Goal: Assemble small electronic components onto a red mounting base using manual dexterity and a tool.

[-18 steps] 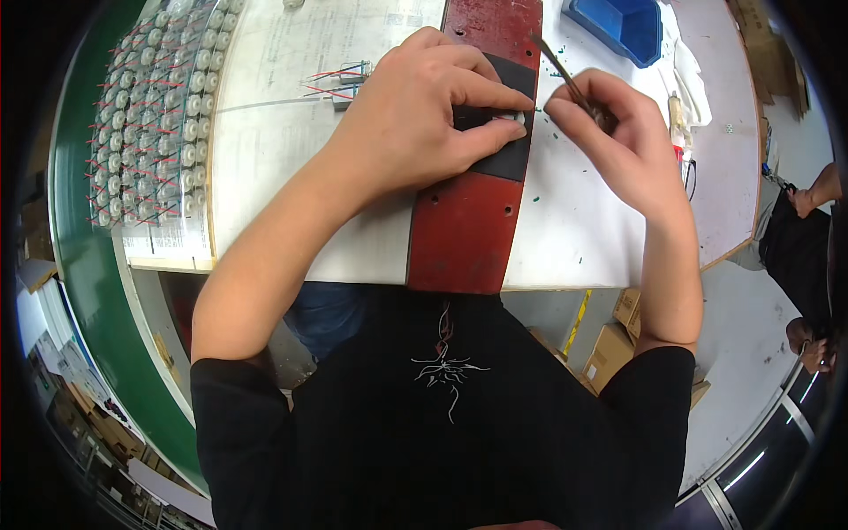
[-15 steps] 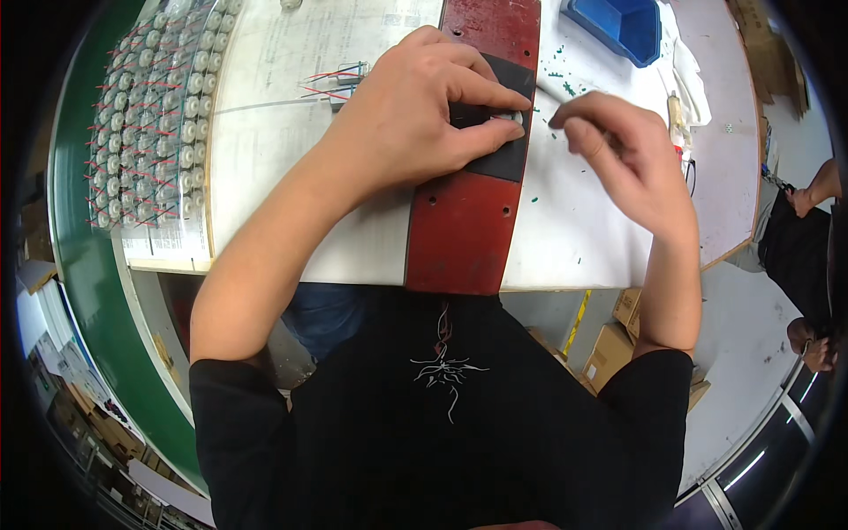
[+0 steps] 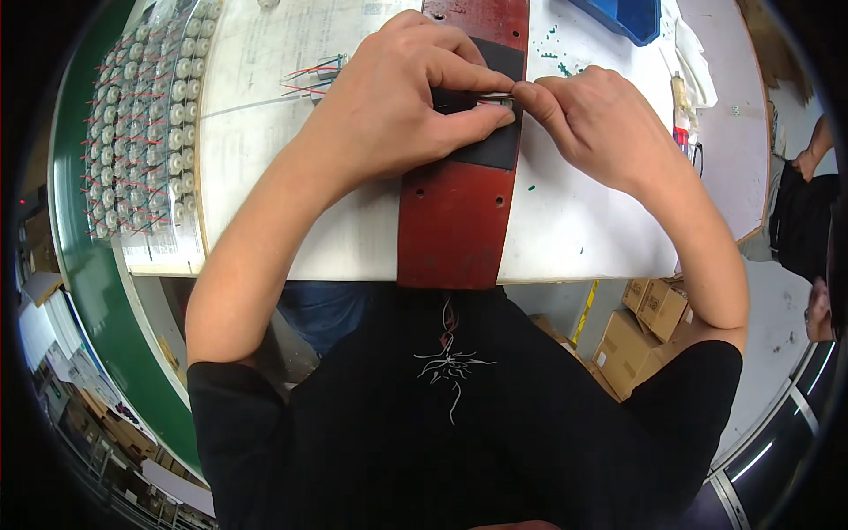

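My left hand [image 3: 389, 102] reaches over a dark red board [image 3: 450, 234] and pinches a small silvery part [image 3: 500, 100] between thumb and index finger. That part is held just above a black pad [image 3: 488, 152] on the board; the fingers hide most of it. My right hand [image 3: 605, 124] meets it from the right, thumb and index finger pressed together at the part's right end. Whatever lies between those right fingertips is too small to make out. Beside my left wrist lie small metal parts with red and blue wires [image 3: 325, 69].
At the far left, several rows of clear round parts with wires [image 3: 146, 124] stand on the table. A blue bin [image 3: 629, 19] is at the back right, near green scraps [image 3: 552, 55], a white cloth [image 3: 695, 66] and a wooden-handled tool [image 3: 678, 97]. Another person [image 3: 808, 194] is at the right.
My right hand has moved left and its fingertips now meet the silvery part. My left hand keeps its pinch. The view has shifted slightly.
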Demonstrator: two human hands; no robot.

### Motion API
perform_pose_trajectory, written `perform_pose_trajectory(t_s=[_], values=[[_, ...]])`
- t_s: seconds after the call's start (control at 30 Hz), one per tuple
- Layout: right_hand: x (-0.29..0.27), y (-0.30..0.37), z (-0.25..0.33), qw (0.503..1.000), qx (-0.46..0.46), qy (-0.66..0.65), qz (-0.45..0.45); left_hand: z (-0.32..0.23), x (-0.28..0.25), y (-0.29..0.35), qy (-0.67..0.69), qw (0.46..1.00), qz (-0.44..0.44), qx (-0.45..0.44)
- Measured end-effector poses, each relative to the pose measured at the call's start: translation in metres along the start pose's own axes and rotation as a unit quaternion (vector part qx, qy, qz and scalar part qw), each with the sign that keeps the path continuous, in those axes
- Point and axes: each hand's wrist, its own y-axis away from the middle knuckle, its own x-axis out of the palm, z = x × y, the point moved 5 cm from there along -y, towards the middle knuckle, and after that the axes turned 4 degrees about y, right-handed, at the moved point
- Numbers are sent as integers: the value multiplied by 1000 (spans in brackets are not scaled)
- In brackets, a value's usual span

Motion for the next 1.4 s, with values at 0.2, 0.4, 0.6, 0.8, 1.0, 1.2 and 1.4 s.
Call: perform_pose_trajectory(t_s=[0.2,0.4,0.6,0.8,1.0,1.2,1.4], values=[[3,1,1,998,25,-37,36,-3,0,-1,18,999,21,-25],[2,4,5,998,2,-49,40,-2,-1,0,20,1000,18,-10],[6,9,8,998,40,-16,46,-4,0,-1,12,999,-4,33],[8,18,-5,977,-17,-210,-43,2,-2,10,-14,996,-22,87],[14,47,-43,839,60,-529,-107,-8,-40,18,66,992,-47,93],[29,53,-58,814,103,-534,-205,-12,-52,16,239,968,-25,79],[10,44,-8,934,-16,-274,-231,-26,-5,23,-14,995,-4,101]])
